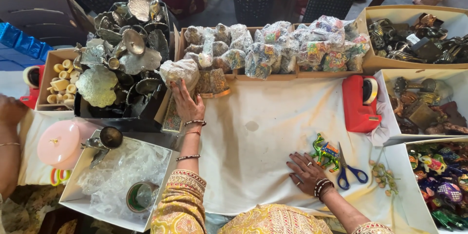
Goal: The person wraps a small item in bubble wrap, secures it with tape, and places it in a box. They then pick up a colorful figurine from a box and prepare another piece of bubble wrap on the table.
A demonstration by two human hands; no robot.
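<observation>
My left hand [184,101] reaches forward and grips a clear plastic bag of small items [179,71] at the left end of a row of similar bags. My right hand [306,171] lies flat, fingers spread, on the white cloth [263,136], holding nothing. Just right of it stand a small green painted animal figurine [325,152] and blue-handled scissors [347,169].
A red tape dispenser [360,103] sits on the cloth. Cardboard boxes hold wrapped bags [292,48], metal leaf-shaped pieces [122,58], brass items [419,39] and colourful figurines [441,180]. A pink lidded tub [61,144] and another person's arm [9,141] are at left.
</observation>
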